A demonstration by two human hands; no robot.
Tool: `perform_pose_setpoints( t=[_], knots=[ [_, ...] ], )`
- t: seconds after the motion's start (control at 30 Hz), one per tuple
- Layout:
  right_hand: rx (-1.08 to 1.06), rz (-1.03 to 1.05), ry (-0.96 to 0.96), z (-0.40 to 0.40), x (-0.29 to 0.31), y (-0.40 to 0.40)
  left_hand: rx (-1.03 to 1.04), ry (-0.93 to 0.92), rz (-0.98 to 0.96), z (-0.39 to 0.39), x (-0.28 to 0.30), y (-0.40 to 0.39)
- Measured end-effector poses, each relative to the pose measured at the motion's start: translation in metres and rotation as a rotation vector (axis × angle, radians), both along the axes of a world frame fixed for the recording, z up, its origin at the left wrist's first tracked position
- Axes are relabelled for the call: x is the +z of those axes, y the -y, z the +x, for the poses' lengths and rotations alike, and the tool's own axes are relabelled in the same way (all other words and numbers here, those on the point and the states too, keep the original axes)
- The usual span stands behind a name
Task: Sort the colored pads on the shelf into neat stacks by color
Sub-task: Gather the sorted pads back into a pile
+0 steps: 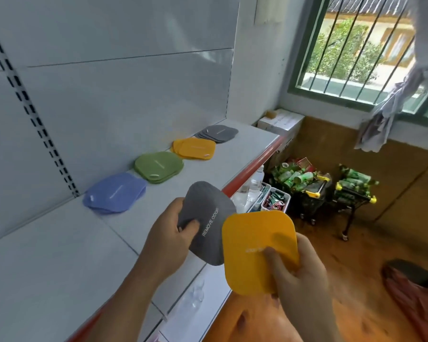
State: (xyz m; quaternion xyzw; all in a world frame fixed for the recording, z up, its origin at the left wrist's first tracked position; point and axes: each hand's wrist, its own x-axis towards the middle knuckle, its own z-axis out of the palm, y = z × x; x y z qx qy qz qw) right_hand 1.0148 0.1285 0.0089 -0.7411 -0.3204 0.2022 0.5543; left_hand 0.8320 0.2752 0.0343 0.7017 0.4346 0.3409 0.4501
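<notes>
Item, nearest: right hand [299,275], thumb pressed on the face and fingers curled behind, clamped on one yellow pad [255,248] held out over the floor in front of the shelf [59,255]; the pad overlaps the edge of the next item.

Item, just beyond: left hand [168,240], thumb on top and fingers under, clamped on one grey pad [208,218] printed REMOVE ODOR, held above the front lip of the shelf; not yet set down.

Item, on the shelf along the back panel, left to right and receding: blue stack [114,193], several pads, edges fanned out and not square; green stack [158,166], several pads, slightly offset; yellow stack [194,148], a few pads, roughly aligned with one edge showing; grey stack [219,133], several pads, fanned toward the left.

Status, as judged: the sort by colour appears nearly done; four single-colour piles stand apart in a row, and no loose pads show elsewhere on the shelf; outstanding are the two pads in hand, the yellow one owed to the yellow pile and the grey one to the grey pile at the far end; squaring up the fanned piles, the blue especially, likely remains if neat stacks are wanted.

Item, far: baskets of green cans [304,181] on the floor; barred window [356,45].
</notes>
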Motion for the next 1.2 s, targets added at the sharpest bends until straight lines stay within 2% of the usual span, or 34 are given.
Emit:
perform_pose_setpoints(
  t=[0.13, 0.37, 0.53, 0.7, 0.97, 1.2],
  knots=[
    [0.024, 0.003, -0.005, 0.063, -0.009, -0.037, 0.081, 0.001, -0.026, 0.056, -0.004, -0.031],
    [0.238, 0.021, -0.1, 0.173, 0.004, -0.109, 0.295, 0.011, -0.052, 0.147, -0.004, -0.072],
    [0.378, 0.036, -0.109, 0.218, 0.009, -0.165, 0.43, 0.047, -0.059, 0.178, -0.001, -0.097],
    [0.449, 0.027, -0.063, 0.227, 0.003, -0.23, 0.577, 0.051, -0.075, 0.179, -0.004, -0.13],
    [0.623, -0.008, 0.074, 0.223, -0.001, -0.332, 0.798, 0.191, -0.064, 0.166, -0.003, -0.191],
    [0.832, -0.098, 0.04, 0.185, -0.003, -0.421, 1.052, 0.291, -0.069, 0.138, -0.003, -0.2]
  ],
)
